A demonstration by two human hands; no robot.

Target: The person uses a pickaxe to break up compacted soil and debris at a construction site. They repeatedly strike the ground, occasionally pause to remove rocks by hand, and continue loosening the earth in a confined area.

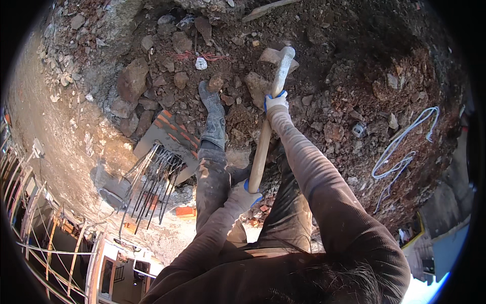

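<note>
A digging hoe (pixel 261 152) with a thick wooden handle slants up and away from me. Its pale grey upper end and broad brownish blade (pixel 272 55) are over the dirt and stones. My right hand (pixel 277 104), in a white and blue work glove, is wrapped round the handle just below the grey part. Lower down, near the handle's butt, my left hand (pixel 245 195) grips it in a similar glove. Whether the blade touches the soil I cannot tell. My left boot (pixel 213 116), grey and muddy, stands on rubble left of the handle.
Large rocks (pixel 132 81) and loose stones lie left and ahead. A bundle of steel bars (pixel 157 175) sticks up beside a brick-edged slab (pixel 174 129) on my left. White cable (pixel 400 149) curls on the dirt slope to the right. Red strands (pixel 195 55) lie ahead.
</note>
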